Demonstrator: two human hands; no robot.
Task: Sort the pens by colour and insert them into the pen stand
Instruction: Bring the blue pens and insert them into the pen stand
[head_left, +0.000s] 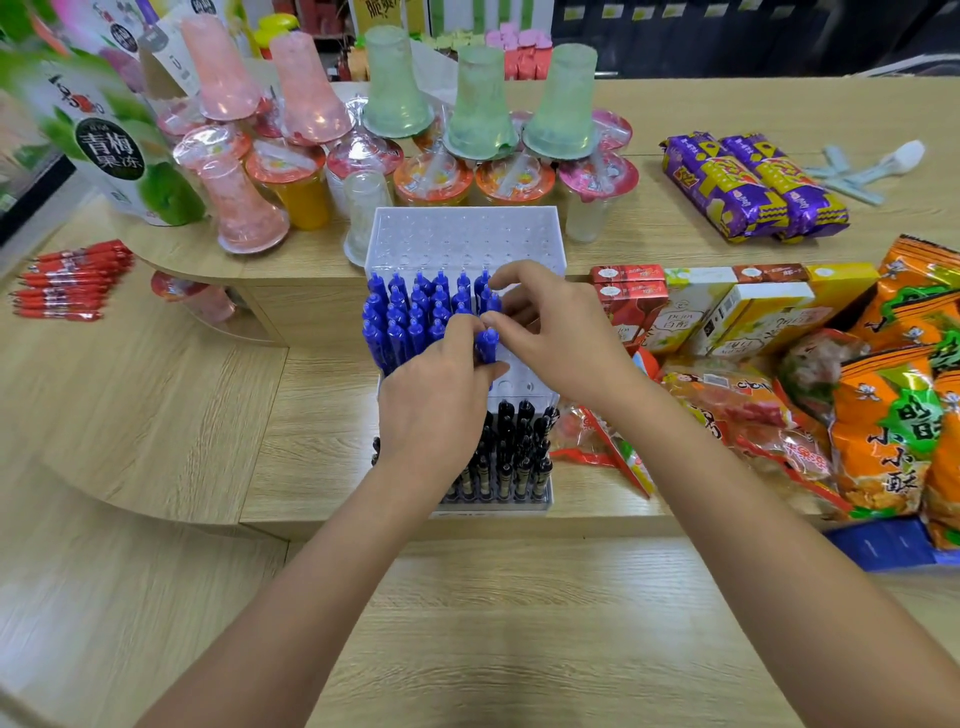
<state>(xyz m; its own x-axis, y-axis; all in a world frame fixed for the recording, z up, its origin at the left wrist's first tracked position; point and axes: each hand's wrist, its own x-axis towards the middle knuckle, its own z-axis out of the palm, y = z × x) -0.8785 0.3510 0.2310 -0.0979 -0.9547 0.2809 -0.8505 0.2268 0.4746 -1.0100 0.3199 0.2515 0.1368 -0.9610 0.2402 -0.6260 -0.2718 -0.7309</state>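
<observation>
Hands together over pen stand (462, 228) mid-tier. Left hand (436, 405) grips upright blue pen (487, 347); right hand (556, 327) pinches its top. Empty holes (514, 387) just below-right, right hand nearer.

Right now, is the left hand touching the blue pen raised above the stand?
Touching. The head view shows fingers of the left hand wrapped round the blue pen.

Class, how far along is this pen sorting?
Done: black pens stand in near rows of the clear plastic pen stand, blue pens mid-stand. In hand: left hand and right hand hold one blue pen over it. Left: red pens lie on the wooden counter; far holes empty.
</observation>
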